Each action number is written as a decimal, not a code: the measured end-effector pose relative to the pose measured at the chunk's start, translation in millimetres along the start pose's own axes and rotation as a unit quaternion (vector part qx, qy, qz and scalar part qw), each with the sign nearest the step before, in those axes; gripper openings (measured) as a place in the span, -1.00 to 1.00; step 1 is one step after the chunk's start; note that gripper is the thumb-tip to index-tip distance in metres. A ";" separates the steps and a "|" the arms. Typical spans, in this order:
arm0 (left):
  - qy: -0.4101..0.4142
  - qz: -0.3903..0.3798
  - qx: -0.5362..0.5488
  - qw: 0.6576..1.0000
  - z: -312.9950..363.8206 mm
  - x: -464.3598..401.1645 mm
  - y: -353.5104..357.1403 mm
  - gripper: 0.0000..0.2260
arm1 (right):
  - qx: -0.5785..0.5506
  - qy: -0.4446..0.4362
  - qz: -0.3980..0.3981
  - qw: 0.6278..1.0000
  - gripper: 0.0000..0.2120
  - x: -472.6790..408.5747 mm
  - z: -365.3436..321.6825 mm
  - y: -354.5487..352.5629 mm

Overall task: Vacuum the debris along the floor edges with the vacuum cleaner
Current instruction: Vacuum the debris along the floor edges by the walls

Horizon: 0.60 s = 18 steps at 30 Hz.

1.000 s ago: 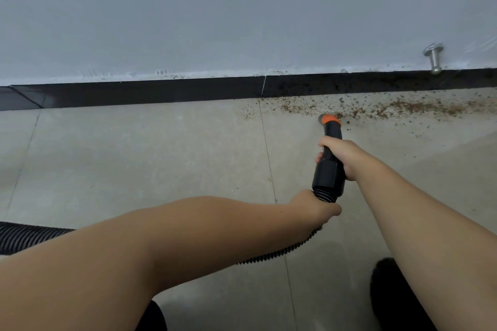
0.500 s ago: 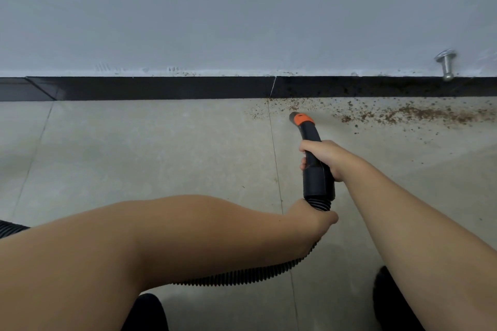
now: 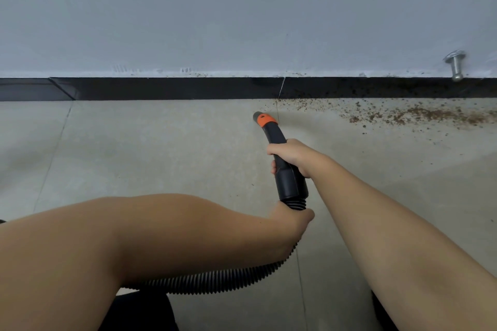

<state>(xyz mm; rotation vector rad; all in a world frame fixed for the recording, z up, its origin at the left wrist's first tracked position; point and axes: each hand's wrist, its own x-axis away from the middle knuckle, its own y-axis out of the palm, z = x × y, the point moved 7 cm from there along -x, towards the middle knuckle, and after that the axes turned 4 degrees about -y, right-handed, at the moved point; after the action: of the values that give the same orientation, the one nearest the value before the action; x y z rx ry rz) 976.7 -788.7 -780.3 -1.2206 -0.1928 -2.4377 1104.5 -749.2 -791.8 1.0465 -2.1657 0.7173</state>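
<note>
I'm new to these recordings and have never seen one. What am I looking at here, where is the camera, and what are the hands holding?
The camera sits on a person's head, looking forward and down, so you see their own two bare arms. There is no robot. The right hand has its grip round the black nozzle of a vacuum cleaner, whose orange tip points at the floor near the wall. The left hand holds the ribbed hose just behind the nozzle. Brown crumbs lie scattered along the black skirting board, to the right of the tip. A metal door stop sticks out of the wall.
</note>
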 end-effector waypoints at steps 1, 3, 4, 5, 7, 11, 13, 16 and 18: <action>-0.001 0.001 -0.001 1.000 1.3 -0.8 -3.0 -0.83 | -0.002 0.001 0.006 1.000 -0.82 -0.5 -1.2 -0.2; -0.005 -0.008 -0.012 1.000 3.3 -3.2 -5.1 -0.84 | -0.005 0.008 0.022 1.000 -0.81 -1.5 -2.4 -5.5; -0.010 -0.019 -0.012 1.000 5.1 -2.9 -3.2 -0.86 | -0.007 0.012 0.030 0.999 -0.81 -1.4 -1.7 -11.1; -0.019 -0.034 -0.005 0.999 6.1 -2.3 0.5 -0.88 | -0.010 0.017 0.040 0.999 -0.82 -1.0 0.2 -18.3; -0.032 -0.067 -0.008 0.997 11.2 -3.9 10.2 -0.89 | -0.023 0.031 0.064 0.997 -0.84 0.4 6.2 -37.7; -0.032 -0.112 -0.035 0.993 28.8 -10.2 35.8 -0.87 | -0.095 0.064 0.111 0.987 -0.85 2.7 25.4 -83.0; -0.028 -0.122 -0.045 0.991 35.7 -15.6 44.5 -0.86 | -0.129 0.075 0.128 0.980 -0.85 0.9 32.7 -100.9; -0.017 -0.113 -0.051 0.992 43.1 -23.0 49.9 -0.87 | -0.168 0.077 0.145 0.972 -0.84 -3.2 38.5 -117.3; -0.011 -0.099 -0.044 0.994 46.1 -26.0 51.7 -0.88 | -0.166 0.071 0.141 0.973 -0.84 -7.7 35.3 -119.0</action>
<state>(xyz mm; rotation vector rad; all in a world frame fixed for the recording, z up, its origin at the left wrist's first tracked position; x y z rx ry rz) 1046.0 -814.3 -775.9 -1.3245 -0.2240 -2.6280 1195.4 -833.9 -796.9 0.5069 -2.2316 0.5087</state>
